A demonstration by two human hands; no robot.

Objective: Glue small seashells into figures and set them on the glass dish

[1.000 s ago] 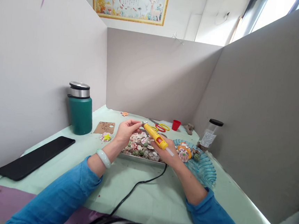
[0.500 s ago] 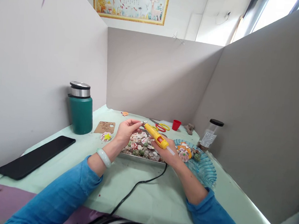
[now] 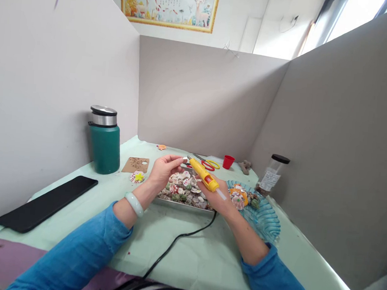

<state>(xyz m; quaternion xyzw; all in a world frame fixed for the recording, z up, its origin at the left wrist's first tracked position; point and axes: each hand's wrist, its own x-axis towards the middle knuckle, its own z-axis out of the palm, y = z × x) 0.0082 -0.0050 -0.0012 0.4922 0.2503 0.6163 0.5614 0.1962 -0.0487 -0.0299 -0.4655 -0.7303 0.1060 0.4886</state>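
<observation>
My right hand (image 3: 214,193) is wrapped round a yellow hot glue gun (image 3: 204,175), its nozzle pointing up and left and a clear glue stick (image 3: 221,194) poking out of its back end. Between the fingertips of my left hand (image 3: 164,168) is a small white piece (image 3: 185,159), too small to name, close to the nozzle tip. Below both hands lies a metal tray (image 3: 175,204) of seashells (image 3: 186,191), partly covered by my right hand. The gun's black cord (image 3: 178,237) runs down to the table's front edge.
At left stand a green bottle (image 3: 103,148) and a black phone-like slab (image 3: 48,202). A brown card (image 3: 135,165) and a flower-shaped piece (image 3: 138,177) lie nearby. Scissors (image 3: 208,165) and a red cup (image 3: 228,162) are behind; a blue plate (image 3: 273,224) and a jar (image 3: 272,176) stand right.
The glue gun has shifted slightly to the right, its nozzle drawing a little away from the white piece. My left hand has hardly moved.
</observation>
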